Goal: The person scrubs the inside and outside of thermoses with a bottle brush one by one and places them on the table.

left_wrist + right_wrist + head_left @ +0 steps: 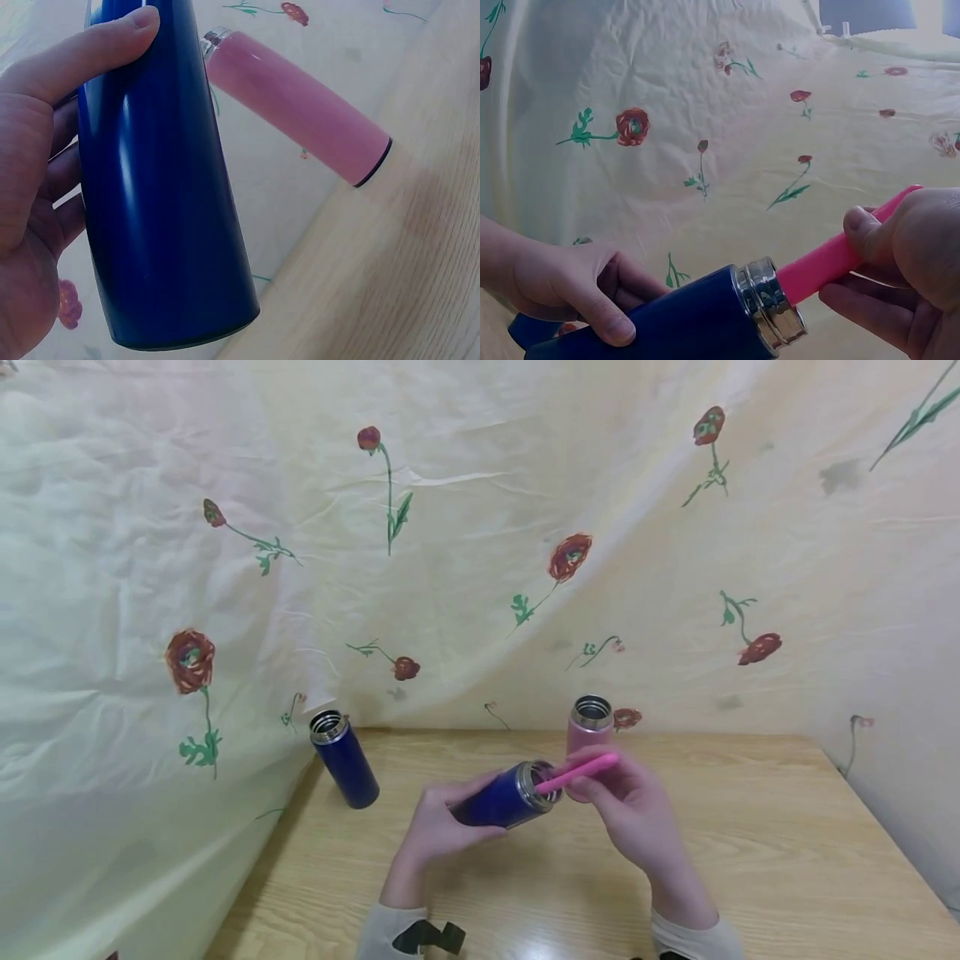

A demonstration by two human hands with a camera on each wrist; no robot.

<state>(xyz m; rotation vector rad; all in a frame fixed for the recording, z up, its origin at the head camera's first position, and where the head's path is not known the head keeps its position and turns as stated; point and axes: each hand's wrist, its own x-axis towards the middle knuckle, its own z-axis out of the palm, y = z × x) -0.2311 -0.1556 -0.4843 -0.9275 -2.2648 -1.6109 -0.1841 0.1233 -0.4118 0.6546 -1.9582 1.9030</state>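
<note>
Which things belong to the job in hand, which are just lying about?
In hand:
blue bottle, in the left hand
pink stick, in the right hand, one end inside that bottle

Apparently just standing by:
other blue bottle
pink bottle

Seemingly a screened-off indoor space; flowered cloth (450,585) hangs behind and beside a wood-grain table (765,843).

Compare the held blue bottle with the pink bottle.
The held blue bottle tilts in the left hand; the pink bottle stands upright on the table. A pink stick pokes into the held blue bottle; none shows in the pink bottle. Both are lidless, with metal necks.
</note>
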